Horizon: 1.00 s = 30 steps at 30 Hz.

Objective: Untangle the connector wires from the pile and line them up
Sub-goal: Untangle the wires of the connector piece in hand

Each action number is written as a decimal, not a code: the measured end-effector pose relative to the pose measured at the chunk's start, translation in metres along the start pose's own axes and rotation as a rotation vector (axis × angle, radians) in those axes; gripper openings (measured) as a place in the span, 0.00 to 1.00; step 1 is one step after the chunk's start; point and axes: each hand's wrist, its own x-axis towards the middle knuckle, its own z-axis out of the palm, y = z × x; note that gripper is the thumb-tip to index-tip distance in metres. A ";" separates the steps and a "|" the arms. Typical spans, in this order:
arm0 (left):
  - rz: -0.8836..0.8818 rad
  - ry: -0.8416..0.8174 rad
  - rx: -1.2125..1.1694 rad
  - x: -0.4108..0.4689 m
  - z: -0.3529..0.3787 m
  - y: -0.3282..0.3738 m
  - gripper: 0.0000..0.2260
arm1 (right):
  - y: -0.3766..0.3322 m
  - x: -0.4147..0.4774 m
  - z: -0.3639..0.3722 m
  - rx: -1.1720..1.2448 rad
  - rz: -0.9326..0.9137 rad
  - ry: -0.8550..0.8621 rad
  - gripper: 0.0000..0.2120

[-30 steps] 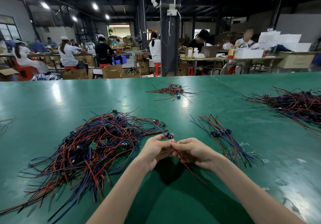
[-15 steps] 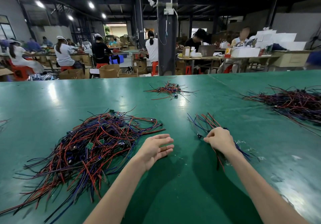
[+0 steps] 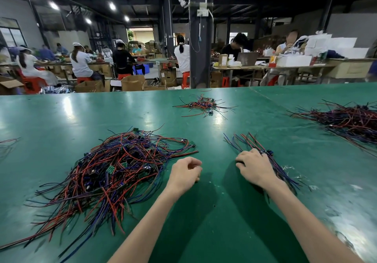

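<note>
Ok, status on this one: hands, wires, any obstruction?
Left hand empty, loosely curled beside tangled pile. Right hand pressing down on lined-up wires. Nothing blocking either hand.

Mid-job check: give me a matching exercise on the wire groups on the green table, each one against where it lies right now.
Things:
1. big tangled pile
2. lined-up bundle
3. small pile
4. long dark pile

Places:
A. far middle of the table, towards the pillar
B. under the right hand
C. running off the picture's right edge
D. just left of the left hand

Pairs: 1-D, 2-B, 3-A, 4-C.
</note>
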 end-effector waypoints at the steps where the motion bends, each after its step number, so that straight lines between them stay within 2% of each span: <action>1: 0.096 0.055 0.226 0.001 -0.001 -0.004 0.08 | 0.001 0.000 0.000 -0.014 0.029 0.018 0.13; 3: 0.257 0.140 0.601 0.001 -0.004 -0.011 0.11 | 0.006 0.001 0.000 -0.008 0.082 0.043 0.13; 6: 0.323 0.260 0.922 0.004 -0.010 -0.017 0.18 | 0.008 0.000 -0.002 0.027 0.121 0.046 0.12; 9: 0.252 0.309 1.054 0.012 -0.018 -0.023 0.23 | 0.004 -0.003 -0.004 0.023 0.136 0.051 0.13; 13: 0.184 0.278 1.216 0.018 -0.022 -0.029 0.18 | -0.002 -0.005 -0.005 0.008 0.142 0.052 0.13; 18: 0.221 0.316 1.248 0.020 -0.023 -0.026 0.12 | -0.007 -0.007 -0.003 -0.006 0.136 0.038 0.13; 23: 0.228 0.332 1.237 0.020 -0.025 -0.026 0.09 | -0.029 -0.013 -0.001 0.013 0.016 0.084 0.14; 27: 0.242 0.351 1.175 0.019 -0.026 -0.025 0.07 | -0.051 -0.018 0.005 0.082 -0.079 0.089 0.15; 30: 0.302 0.390 1.075 0.015 -0.023 -0.019 0.07 | -0.067 -0.021 0.009 0.219 -0.130 0.121 0.15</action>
